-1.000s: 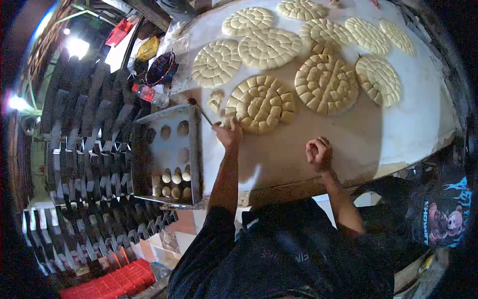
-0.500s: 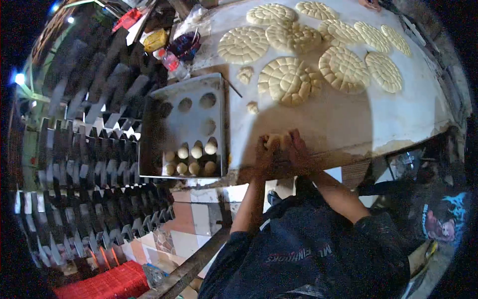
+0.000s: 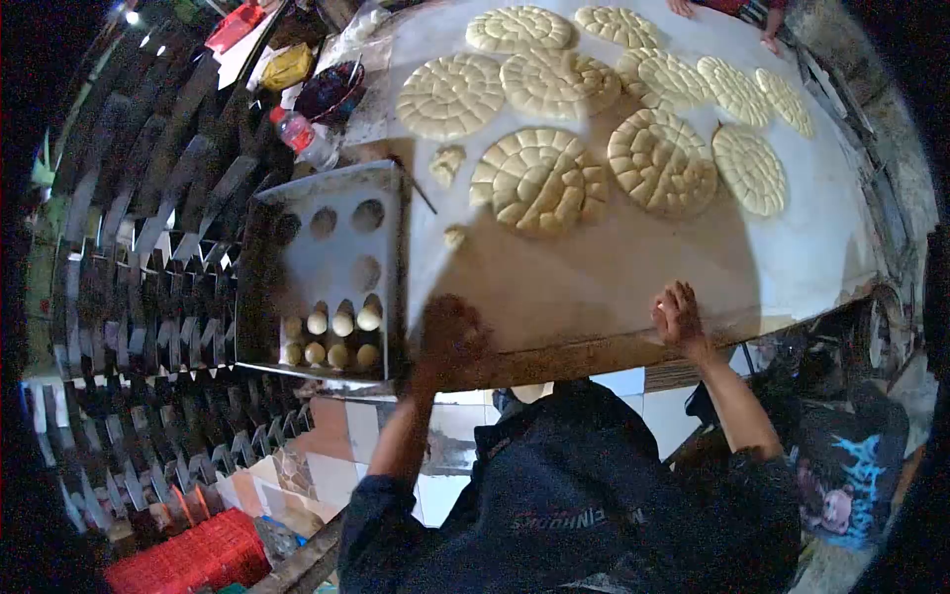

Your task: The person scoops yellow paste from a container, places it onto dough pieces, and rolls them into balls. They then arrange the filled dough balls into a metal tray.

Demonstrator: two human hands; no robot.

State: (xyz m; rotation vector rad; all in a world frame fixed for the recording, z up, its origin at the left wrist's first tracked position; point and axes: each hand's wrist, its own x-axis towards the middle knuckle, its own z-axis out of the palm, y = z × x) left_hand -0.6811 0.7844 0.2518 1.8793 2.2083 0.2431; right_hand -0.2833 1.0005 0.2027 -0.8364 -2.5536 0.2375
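ten scored dough rounds [image 3: 542, 181] lie across the far half of the pale counter [image 3: 816, 233], each cut into blocks, some overlapping at the edges. two small dough pieces [image 3: 447, 165] sit apart, left of the nearest round, one farther off and one closer to the person. the left hand [image 3: 453, 337] is at the counter's near edge, dark and blurred in shadow, beside the metal tray [image 3: 398, 267]; whether it grips anything cannot be told. the right hand [image 3: 679, 313] is well apart from it, over the near edge, fingers bent and loosely gathered; whether anything is under them cannot be told. inside the tray, eight dough balls [image 3: 342, 324] stand in two rows at the near end. a thin dark stick [image 3: 424, 196] lies by the tray's far right corner. beyond the tray is a red-capped bottle [image 3: 302, 136].
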